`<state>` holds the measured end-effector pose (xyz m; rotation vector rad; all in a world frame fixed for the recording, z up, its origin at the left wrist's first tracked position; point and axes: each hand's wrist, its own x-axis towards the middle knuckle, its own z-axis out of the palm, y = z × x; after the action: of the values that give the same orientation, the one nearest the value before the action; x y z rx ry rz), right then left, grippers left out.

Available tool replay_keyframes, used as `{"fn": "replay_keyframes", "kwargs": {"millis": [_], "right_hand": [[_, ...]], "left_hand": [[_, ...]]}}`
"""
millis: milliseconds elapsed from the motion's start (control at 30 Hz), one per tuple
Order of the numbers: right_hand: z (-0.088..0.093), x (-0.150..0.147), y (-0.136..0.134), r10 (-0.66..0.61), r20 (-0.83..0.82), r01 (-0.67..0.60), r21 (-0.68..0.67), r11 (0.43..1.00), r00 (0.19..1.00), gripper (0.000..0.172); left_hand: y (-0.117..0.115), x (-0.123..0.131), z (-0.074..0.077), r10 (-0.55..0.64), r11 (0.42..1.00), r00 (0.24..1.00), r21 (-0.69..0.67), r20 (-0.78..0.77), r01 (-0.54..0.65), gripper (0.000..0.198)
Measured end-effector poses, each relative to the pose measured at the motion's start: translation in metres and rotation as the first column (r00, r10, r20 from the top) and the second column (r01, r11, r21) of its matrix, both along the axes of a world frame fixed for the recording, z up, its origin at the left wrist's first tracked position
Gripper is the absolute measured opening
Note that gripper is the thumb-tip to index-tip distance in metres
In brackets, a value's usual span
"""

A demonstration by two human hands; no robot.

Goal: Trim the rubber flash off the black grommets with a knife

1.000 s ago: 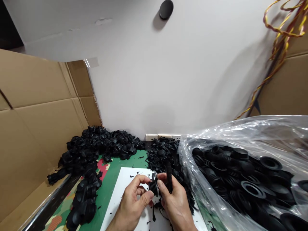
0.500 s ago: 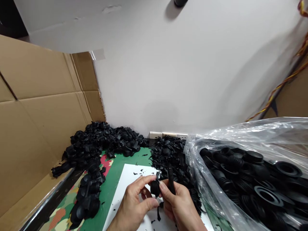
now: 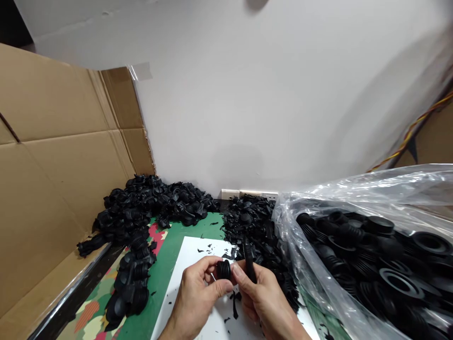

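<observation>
Between my two hands is a small black ribbed rubber bellows (image 3: 223, 269). My left hand (image 3: 198, 293) grips it between thumb and fingers from the left. My right hand (image 3: 262, 295) touches its right side with the thumb and fingertip. A slim black tool (image 3: 249, 259) stands up out of my right hand's grip; its lower end is hidden by the fingers. Below the hands lies a white board (image 3: 180, 278), scattered with thin black rubber scraps (image 3: 235, 306).
Untrimmed-looking black bellows (image 3: 132, 278) run in a row and heap at the left. Black scraps (image 3: 247, 222) pile up behind the board. On the right, a clear plastic bag (image 3: 293, 245) holds many black rubber parts (image 3: 354, 250). A cardboard sheet (image 3: 71, 156) stands at the left.
The bellows has turned so its ribbed side now faces me, and my left fingers have closed more tightly round it. The view has shifted slightly.
</observation>
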<state>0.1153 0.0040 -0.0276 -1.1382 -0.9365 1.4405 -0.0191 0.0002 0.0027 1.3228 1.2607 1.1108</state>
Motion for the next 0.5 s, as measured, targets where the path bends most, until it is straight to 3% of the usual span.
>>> {"fn": "replay_keyframes", "kwargs": {"millis": [100,200,300,500], "right_hand": [[-0.0039,-0.0001,0.0018,0.081,0.001,-0.081,0.007,0.997,0.997,0.047],[-0.0065,-0.0009,0.0022,0.061,0.005,-0.061,0.031,0.998,0.998,0.047],[-0.0066,-0.0011,0.0029,0.038,0.006,-0.039,0.055,0.998,0.999,0.047],[-0.0028,0.0023,0.0037,0.043,0.013,-0.044,0.085,0.995,0.999,0.047]], "left_hand": [[-0.001,0.0003,-0.0014,-0.023,1.0,0.999,-0.015,0.033,0.023,0.025],[-0.0015,0.0,-0.0023,0.008,1.0,1.0,-0.006,0.02,-0.007,0.03],[-0.0019,-0.0009,-0.0023,0.034,0.996,0.999,0.085,-0.02,-0.032,0.034],[-0.0045,0.0005,-0.001,-0.013,0.958,0.983,0.278,-0.185,0.065,0.041]]}}
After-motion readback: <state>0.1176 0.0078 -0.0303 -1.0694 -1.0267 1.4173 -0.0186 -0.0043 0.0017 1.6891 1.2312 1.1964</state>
